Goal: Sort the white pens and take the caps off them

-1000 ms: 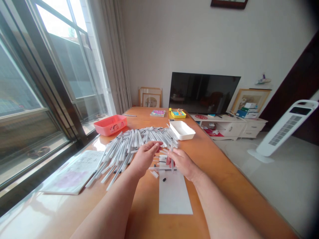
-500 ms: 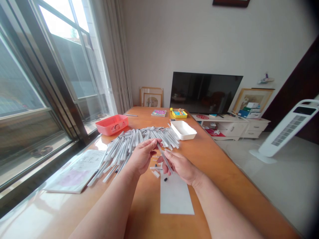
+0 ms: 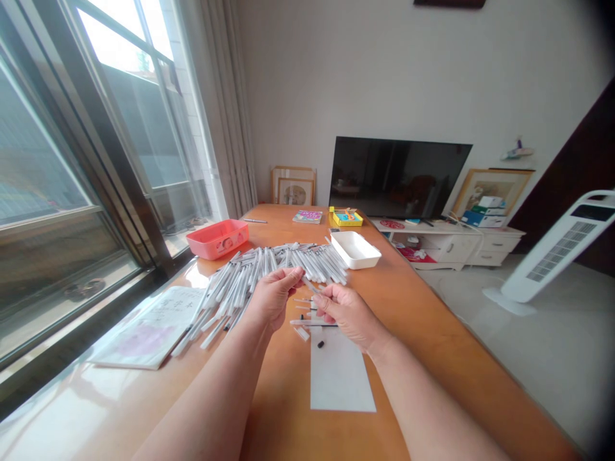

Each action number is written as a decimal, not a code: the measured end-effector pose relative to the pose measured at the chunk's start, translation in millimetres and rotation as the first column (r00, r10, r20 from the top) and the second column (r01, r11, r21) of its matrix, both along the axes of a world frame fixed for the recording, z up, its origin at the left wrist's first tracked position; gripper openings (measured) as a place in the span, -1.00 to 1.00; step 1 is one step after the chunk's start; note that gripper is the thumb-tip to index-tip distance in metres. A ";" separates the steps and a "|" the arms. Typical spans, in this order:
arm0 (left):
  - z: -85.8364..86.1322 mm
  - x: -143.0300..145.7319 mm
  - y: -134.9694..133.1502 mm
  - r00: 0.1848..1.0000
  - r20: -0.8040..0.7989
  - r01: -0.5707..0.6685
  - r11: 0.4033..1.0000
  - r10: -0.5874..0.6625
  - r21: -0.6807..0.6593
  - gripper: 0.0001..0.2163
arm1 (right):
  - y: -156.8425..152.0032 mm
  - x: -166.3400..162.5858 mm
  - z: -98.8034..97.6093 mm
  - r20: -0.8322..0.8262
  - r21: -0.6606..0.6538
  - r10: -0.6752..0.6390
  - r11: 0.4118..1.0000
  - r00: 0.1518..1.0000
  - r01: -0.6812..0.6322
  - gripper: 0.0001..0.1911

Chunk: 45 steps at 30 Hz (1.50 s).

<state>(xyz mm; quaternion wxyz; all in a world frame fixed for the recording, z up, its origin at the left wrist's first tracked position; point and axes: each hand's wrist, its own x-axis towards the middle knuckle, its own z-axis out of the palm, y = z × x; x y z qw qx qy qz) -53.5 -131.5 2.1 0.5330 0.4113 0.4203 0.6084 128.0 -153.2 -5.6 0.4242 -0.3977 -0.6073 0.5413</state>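
A thin white plastic pen (image 3: 311, 286) is pinched between left hand (image 3: 271, 299) and right hand (image 3: 346, 312), fingers closed on its ends. The barrel is best kept level and the grip kept light above the orange wooden table (image 3: 413, 320).

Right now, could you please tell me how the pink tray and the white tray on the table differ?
The pink tray is coral pink; the white tray is plain white. The pink tray sits at the window-side edge of the table, left of the pile of pens; the white tray sits at the pile's right end, toward the television. Both are shallow, rectangular, open-topped and lie beyond both hands.
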 end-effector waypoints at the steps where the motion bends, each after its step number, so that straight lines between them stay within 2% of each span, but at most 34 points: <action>1: -0.1 -0.5 0.2 1.000 -0.001 -0.002 1.000 0.002 -0.001 -0.74 | -0.5 0.4 1.2 -0.002 -0.020 0.019 1.000 1.000 -0.019 -0.58; 5: -1.2 -1.7 1.5 0.999 -0.008 -0.033 0.999 0.032 -0.021 -0.70 | -1.1 2.3 4.0 0.023 -0.070 0.102 0.993 0.995 -0.100 -0.50; 9: -1.3 -0.8 1.3 0.998 -0.031 -0.052 0.998 0.052 -0.025 -0.70 | 0.3 2.4 1.1 0.013 -0.029 0.029 0.999 0.999 -0.029 -0.61; 12: -0.3 -0.3 1.0 0.997 -0.027 -0.069 0.997 0.068 -0.025 -0.70 | 0.6 2.5 -0.5 0.002 -0.016 -0.006 1.000 1.000 0.006 -0.60; 17: -0.5 -1.0 2.5 0.993 -0.024 -0.113 0.993 0.112 -0.037 -0.71 | 2.2 2.9 -3.2 0.055 -0.075 0.098 0.993 0.994 -0.094 -0.50; 23: -2.4 -0.8 3.3 0.990 -0.029 -0.141 0.989 0.140 -0.045 -0.72 | 4.3 2.1 -5.5 0.058 0.035 -0.064 0.997 0.996 0.062 -0.62; 29: -6.5 -4.3 6.6 0.987 -0.015 -0.159 0.985 0.158 -0.061 -0.70 | 3.4 4.8 -2.0 0.094 -0.099 0.049 0.994 0.994 -0.040 -0.53; 35: -10.6 -3.7 8.6 0.981 -0.058 -0.187 0.980 0.183 -0.062 -0.65 | 4.7 4.8 -1.2 0.031 -0.032 -0.088 0.995 0.996 0.089 -0.63; 37: -11.0 -4.6 9.2 0.982 -0.049 -0.185 0.981 0.182 -0.058 -0.64 | 4.7 5.7 -0.7 0.040 -0.073 -0.090 0.993 0.995 0.092 -0.60; 41: -11.6 -7.0 10.7 0.981 -0.029 -0.196 0.979 0.194 -0.059 -0.63 | 4.8 7.2 -1.4 0.093 -0.160 0.009 0.987 0.996 0.006 -0.48; 43: -12.5 -7.3 11.2 0.977 -0.028 -0.211 0.975 0.210 -0.072 -0.62 | 5.5 7.1 -2.2 0.090 -0.137 0.000 0.990 0.996 0.013 -0.55; 45: -13.6 -7.0 11.6 0.975 -0.031 -0.221 0.972 0.219 -0.082 -0.62 | 6.5 6.5 -2.7 0.075 -0.073 -0.063 0.995 0.995 0.069 -0.62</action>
